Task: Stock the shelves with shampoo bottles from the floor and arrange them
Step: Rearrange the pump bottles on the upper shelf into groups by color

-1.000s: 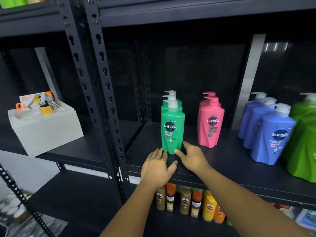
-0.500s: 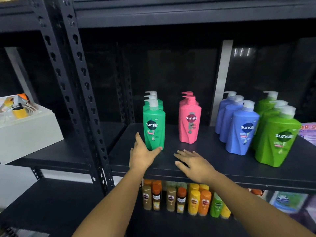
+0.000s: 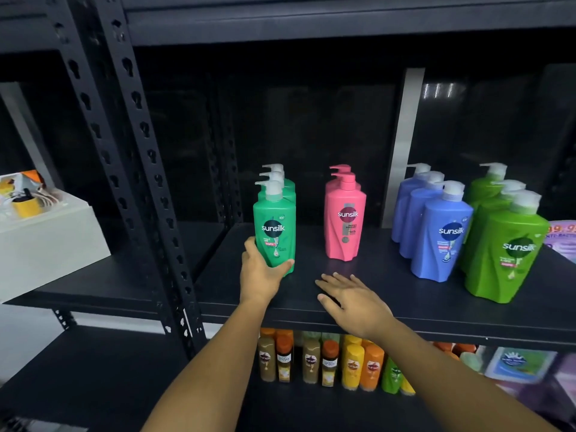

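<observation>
- Watching the far left first: the post (image 3: 146, 169) stands at 9 o'clock from the green bottle (image 3: 276, 232). The shelf (image 3: 405, 310) ends just short of the post, so I judge a shove that way could send the bottle off the side edge.
- The left hand (image 3: 261, 275) grips this front green bottle low, thumb and fingers curled round its foot. The bottle stands upright on the shelf, with two more green ones in file behind it at 12 o'clock.
- With so low a hold on a tall pump bottle, a push toward 12 o'clock may tip it back and topple the file. A pull toward 6 o'clock may bring it over the front lip.
- The pink bottle (image 3: 344, 219) stands apart at 3 o'clock from the green one, another close behind it. A quick slide that way could knock it.
- The right hand (image 3: 352, 294) lies flat at 6 o'clock from the pink bottle, fingers spread, holding nothing. I cannot tell whether it touches the shelf. A careless reach toward 12 o'clock would strike the pink bottle.
- The blue bottles (image 3: 439, 232) and lime bottles (image 3: 505, 254) crowd close together at 3 o'clock. One bump from that arm could carry through both rows, and the front lime one stands near the lip.
</observation>
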